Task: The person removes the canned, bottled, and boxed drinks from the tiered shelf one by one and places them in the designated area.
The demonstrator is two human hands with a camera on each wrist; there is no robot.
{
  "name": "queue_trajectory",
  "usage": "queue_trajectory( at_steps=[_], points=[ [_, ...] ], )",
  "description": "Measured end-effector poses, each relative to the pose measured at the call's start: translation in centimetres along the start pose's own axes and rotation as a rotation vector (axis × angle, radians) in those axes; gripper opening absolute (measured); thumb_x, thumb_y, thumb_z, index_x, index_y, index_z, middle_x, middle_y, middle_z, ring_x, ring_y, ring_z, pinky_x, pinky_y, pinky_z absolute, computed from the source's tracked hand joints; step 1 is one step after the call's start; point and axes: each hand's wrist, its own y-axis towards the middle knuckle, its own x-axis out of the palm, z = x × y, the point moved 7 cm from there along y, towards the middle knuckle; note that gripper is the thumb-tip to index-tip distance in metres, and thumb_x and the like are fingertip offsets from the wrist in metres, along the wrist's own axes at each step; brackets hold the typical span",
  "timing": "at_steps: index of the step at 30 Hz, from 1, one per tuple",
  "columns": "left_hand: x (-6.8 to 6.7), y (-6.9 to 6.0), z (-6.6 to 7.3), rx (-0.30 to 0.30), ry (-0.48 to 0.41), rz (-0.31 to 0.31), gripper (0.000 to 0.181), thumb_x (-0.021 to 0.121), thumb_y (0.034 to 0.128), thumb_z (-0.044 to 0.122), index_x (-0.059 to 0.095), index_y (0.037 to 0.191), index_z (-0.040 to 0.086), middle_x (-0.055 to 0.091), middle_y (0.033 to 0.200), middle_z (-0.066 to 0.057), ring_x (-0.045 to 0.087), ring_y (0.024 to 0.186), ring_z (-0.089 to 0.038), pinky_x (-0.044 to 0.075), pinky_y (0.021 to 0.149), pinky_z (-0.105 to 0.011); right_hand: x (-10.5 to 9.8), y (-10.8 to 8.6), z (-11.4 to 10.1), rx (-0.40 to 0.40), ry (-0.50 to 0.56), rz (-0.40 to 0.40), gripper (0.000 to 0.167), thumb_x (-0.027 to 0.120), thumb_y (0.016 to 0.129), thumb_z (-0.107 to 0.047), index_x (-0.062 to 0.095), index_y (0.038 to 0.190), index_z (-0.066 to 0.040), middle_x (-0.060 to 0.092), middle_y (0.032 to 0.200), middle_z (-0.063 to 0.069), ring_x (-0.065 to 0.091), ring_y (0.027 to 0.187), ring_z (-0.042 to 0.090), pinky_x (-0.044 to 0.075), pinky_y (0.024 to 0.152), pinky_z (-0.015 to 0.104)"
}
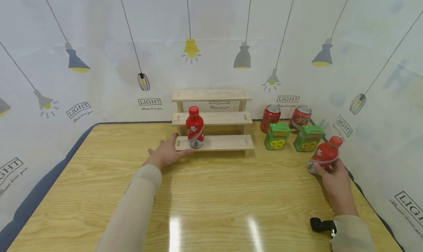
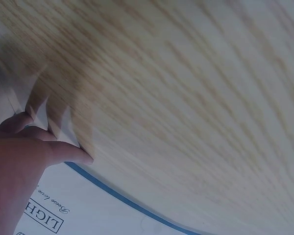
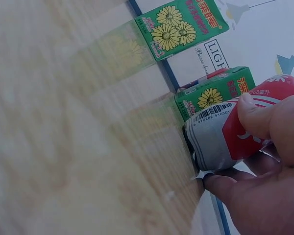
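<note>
A small three-step wooden shelf [image 1: 224, 143] stands at the back of the table. On the left part of its lowest step stands a red bottle [image 1: 195, 129] with a red cap, upright. At that step's left end is my left hand [image 1: 165, 153], fingers spread, thumb along the front edge near the bottle's base. In the left wrist view the fingers [image 2: 63, 147] reach down by the tabletop. On the right, my right hand [image 1: 338, 184] grips a second red bottle [image 1: 325, 153] low on its body. That bottle tilts, its cap leaning right; its printed grey base shows in the right wrist view.
Two green drink cartons with yellow flowers, a left one [image 1: 277, 136] and a right one [image 1: 308, 138], stand right of the shelf. Behind them are two red cans, one left [image 1: 270, 118] and one right [image 1: 300, 117]. A lamp-patterned sheet [image 1: 211, 72] surrounds the wooden table [image 1: 211, 197].
</note>
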Motion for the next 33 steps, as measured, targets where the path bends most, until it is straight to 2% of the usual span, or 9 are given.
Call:
queue_trajectory(
  at_steps=[13,23,33],
  points=[
    [-0.23,-0.08,0.17,0.006,0.002,0.008,0.138,0.047,0.0696,0.107,0.009,0.172,0.023,0.026,0.176,-0.020,0.007,0.162,-0.058,-0.008,0.115,-0.092,-0.06,-0.07,-0.13,0.018,0.020,-0.022,0.080,0.053,0.111,-0.037,0.008,0.172,-0.011,0.014,0.180,0.016,0.017,0.165,0.046,0.021,0.133,0.063],
    [-0.14,-0.23,0.14,0.004,0.001,0.000,0.137,0.048,0.0703,0.106,0.009,0.172,0.022,0.025,0.177,-0.019,0.006,0.162,-0.058,-0.008,0.114,-0.092,0.01,-0.04,-0.16,-0.004,0.014,-0.016,0.080,0.054,0.111,-0.036,0.009,0.172,-0.009,0.016,0.179,0.018,0.019,0.164,0.047,0.021,0.133,0.064],
    [-0.12,-0.17,0.07,0.001,-0.009,0.004,0.136,0.049,0.0712,0.105,0.008,0.172,0.023,0.025,0.177,-0.019,0.005,0.162,-0.059,-0.009,0.114,-0.092,-0.03,-0.01,0.08,0.025,0.023,-0.011,0.083,0.055,0.110,-0.039,0.008,0.172,-0.011,0.013,0.180,0.017,0.018,0.165,0.046,0.020,0.133,0.063]
  ],
)
